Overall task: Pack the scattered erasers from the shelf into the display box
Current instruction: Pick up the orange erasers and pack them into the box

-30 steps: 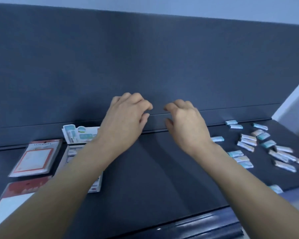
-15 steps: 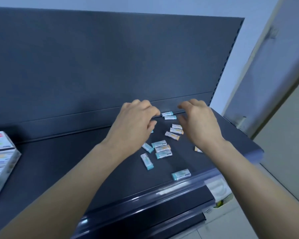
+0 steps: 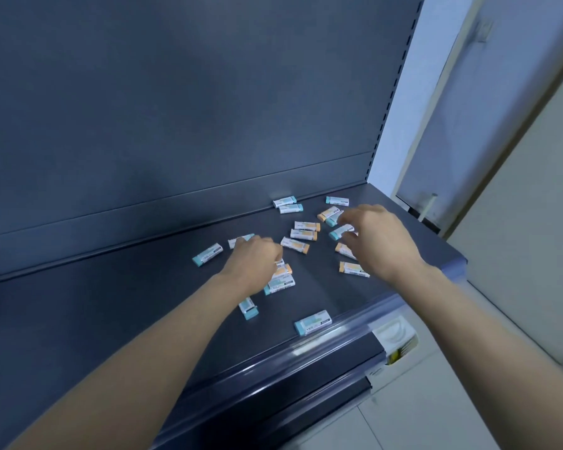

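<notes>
Several small erasers in white sleeves with teal or orange ends lie scattered on the dark shelf (image 3: 143, 306), among them one at the left (image 3: 207, 254) and one by the front lip (image 3: 312, 322). My left hand (image 3: 254, 258) rests knuckles-up on the shelf with its fingers curled down among the erasers. It partly covers one eraser (image 3: 239, 241); what it holds is hidden. My right hand (image 3: 376, 241) reaches into the right cluster, index finger and thumb on either side of a teal-ended eraser (image 3: 338, 231). The display box is out of view.
The shelf's dark back panel (image 3: 192, 108) rises behind the erasers. A clear price rail (image 3: 322, 339) runs along the front edge with a label (image 3: 395, 339) at its right end. The shelf ends at the right, beside a pale wall and door.
The view has swung right, so the display box and cards at the left left the frame. Both hands dropped from above the shelf down onto the scattered erasers.
</notes>
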Demonstrator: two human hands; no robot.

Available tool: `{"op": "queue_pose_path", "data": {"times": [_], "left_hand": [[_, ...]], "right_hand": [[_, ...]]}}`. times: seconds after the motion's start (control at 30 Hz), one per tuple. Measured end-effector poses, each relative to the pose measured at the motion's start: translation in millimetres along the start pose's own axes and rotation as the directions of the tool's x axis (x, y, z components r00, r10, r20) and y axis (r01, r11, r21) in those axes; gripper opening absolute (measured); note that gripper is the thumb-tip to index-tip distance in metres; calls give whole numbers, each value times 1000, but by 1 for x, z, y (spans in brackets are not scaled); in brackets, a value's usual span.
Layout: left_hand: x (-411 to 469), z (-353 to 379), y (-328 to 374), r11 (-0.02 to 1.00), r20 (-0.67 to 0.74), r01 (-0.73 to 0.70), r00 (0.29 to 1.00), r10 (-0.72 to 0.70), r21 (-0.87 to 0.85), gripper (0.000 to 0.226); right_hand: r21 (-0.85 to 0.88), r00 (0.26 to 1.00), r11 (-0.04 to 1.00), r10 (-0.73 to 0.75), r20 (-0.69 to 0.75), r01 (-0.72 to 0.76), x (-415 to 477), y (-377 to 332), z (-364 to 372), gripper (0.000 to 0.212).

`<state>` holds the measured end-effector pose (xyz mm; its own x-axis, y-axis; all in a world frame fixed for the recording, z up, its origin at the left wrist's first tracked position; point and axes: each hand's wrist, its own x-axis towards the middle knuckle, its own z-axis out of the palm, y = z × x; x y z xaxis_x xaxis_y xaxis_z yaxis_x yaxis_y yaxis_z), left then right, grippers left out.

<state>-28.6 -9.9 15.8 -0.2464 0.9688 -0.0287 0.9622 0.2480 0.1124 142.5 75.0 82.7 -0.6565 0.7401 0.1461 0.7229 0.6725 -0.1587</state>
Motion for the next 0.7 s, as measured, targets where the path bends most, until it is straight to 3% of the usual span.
{"op": "queue_pose_path", "data": {"times": [0.2,0.4,0.57,0.7], "left_hand": [[21,14,-5,999,39,-18,999,17,27,17],[27,14,-1,1000,97,-14,995,13,14,11],[24,12,0,1000,172,6,985,-11,29,18],[21,13,2,999,127,31,991,-28,-21,8]], "right_hand": [[-12,981,991,135,137,-135,12,24,23,29],[-142,930,978,191,313,-153,18,37,49,26],[-180,922,977,175,344,-118,18,41,64,25],[-164,931,982,146,335,-95,19,41,66,23]]}}
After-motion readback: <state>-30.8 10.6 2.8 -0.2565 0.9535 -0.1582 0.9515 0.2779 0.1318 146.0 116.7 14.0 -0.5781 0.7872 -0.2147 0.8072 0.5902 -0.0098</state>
